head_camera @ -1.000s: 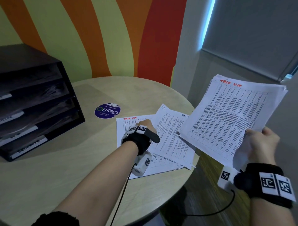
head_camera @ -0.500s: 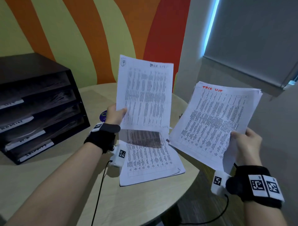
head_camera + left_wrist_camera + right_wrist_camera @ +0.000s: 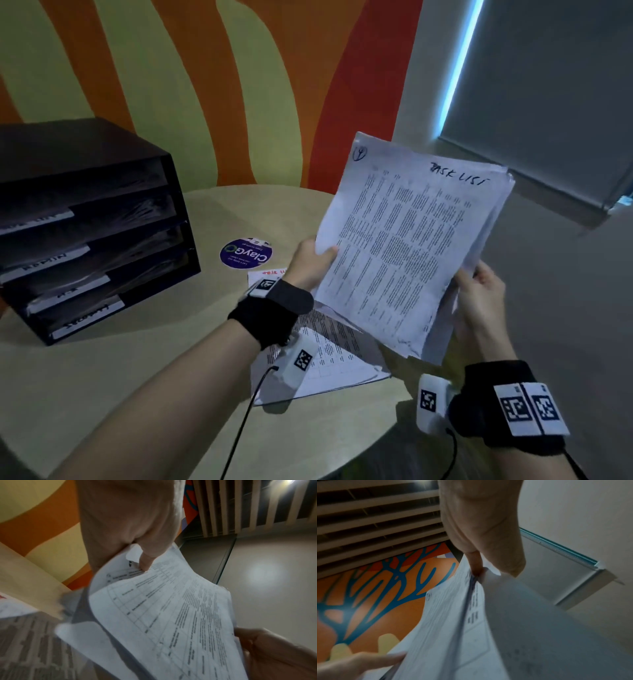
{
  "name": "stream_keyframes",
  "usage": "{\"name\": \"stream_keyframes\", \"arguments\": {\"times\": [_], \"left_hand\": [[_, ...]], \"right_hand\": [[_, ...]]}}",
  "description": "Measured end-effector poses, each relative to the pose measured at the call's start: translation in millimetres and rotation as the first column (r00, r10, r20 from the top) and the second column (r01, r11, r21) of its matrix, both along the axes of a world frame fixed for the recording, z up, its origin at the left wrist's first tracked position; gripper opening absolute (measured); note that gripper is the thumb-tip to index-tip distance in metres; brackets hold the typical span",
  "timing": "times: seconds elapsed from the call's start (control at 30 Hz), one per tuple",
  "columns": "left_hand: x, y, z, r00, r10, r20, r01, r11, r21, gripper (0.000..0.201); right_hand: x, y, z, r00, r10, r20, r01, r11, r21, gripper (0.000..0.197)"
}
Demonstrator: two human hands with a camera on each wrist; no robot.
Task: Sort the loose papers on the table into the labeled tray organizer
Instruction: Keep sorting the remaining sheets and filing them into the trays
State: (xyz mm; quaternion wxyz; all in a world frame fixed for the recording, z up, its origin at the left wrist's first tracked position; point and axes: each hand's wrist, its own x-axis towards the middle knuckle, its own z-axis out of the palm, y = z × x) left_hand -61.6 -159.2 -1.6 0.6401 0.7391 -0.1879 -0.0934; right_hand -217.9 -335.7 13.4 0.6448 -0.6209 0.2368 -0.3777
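Note:
A stack of printed sheets [image 3: 407,246], its top sheet headed "TASK LIST" in black, is held up over the table's right edge. My left hand [image 3: 318,255] pinches its left edge, thumb on top; the left wrist view shows the thumb [image 3: 145,561] on the sheet [image 3: 171,615]. My right hand [image 3: 478,279] grips the stack's lower right side, and its thumb [image 3: 476,563] pinches the paper [image 3: 453,628] in the right wrist view. More loose papers [image 3: 335,363] lie on the table under my left wrist. The dark labeled tray organizer [image 3: 85,222] stands at the left.
The round beige table [image 3: 137,377] ends just below and right of the loose papers. A purple round sticker [image 3: 246,253] lies between organizer and papers. The striped wall [image 3: 205,85] is behind, with a window blind [image 3: 548,102] at right.
My left hand lifted one sheet off the table and carried it right onto the stack in my right hand. Both hands now hold the stack together.

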Motion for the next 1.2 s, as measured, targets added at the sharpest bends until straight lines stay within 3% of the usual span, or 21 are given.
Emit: {"name": "stream_keyframes", "arguments": {"times": [0.13,0.23,0.33,0.53,0.6,0.7,0.73,0.8,0.87,0.93,1.0,1.13,1.2], "left_hand": [[-3,2,-6,0.999,0.046,-0.025,-0.047,0.999,-0.02,0.039],[-5,3,-12,0.998,-0.01,0.067,0.013,0.999,-0.037,0.031],[-8,3,-14,0.985,0.041,0.167,-0.034,0.998,-0.048,0.034],[-7,9,-6,0.937,0.096,0.337,-0.063,0.992,-0.108,0.028],[-4,14,-11,0.948,0.029,0.316,-0.015,0.999,-0.047,0.031],[7,23,-29,0.979,-0.112,0.169,0.082,0.981,0.176,0.04],[10,27,-33,0.985,-0.108,0.135,0.07,0.963,0.259,0.045],[20,39,-42,0.988,0.041,0.147,-0.103,0.891,0.442,0.063],[30,56,-45,0.964,0.202,0.175,-0.267,0.729,0.63,0.089],[40,71,-52,0.968,0.224,0.114,-0.227,0.583,0.78,0.113],[47,80,-60,0.972,0.227,0.064,-0.169,0.481,0.86,0.125],[46,80,-63,0.983,0.179,0.043,-0.105,0.354,0.929,0.117],[53,79,-66,0.988,0.154,0.02,-0.077,0.376,0.923,0.106]], "right_hand": [[4,6,2,0.995,-0.037,0.093,0.03,0.997,0.072,0.031],[5,13,-4,0.999,0.042,0.033,-0.037,0.991,-0.127,0.019],[8,22,-11,0.996,0.069,-0.047,-0.078,0.971,-0.225,0.027],[8,23,-3,0.996,0.029,0.086,-0.003,0.958,-0.287,0.031],[8,24,-5,0.995,0.053,0.089,-0.029,0.968,-0.25,0.029],[9,24,-15,0.996,0.081,-0.038,-0.088,0.969,-0.232,0.023],[9,23,-19,0.994,0.082,-0.065,-0.095,0.972,-0.213,0.021],[10,21,-23,0.996,0.062,-0.065,-0.072,0.982,-0.177,0.019],[9,17,-23,0.999,0.012,-0.049,-0.02,0.984,-0.174,0.021],[8,9,-23,0.998,-0.043,-0.038,0.037,0.986,-0.161,0.025],[7,-2,-24,0.996,-0.078,-0.043,0.072,0.989,-0.127,0.019],[4,-21,-27,0.985,-0.161,-0.065,0.156,0.985,-0.077,0.012],[4,-28,-30,0.979,-0.191,-0.065,0.188,0.981,-0.051,0.016]]}}
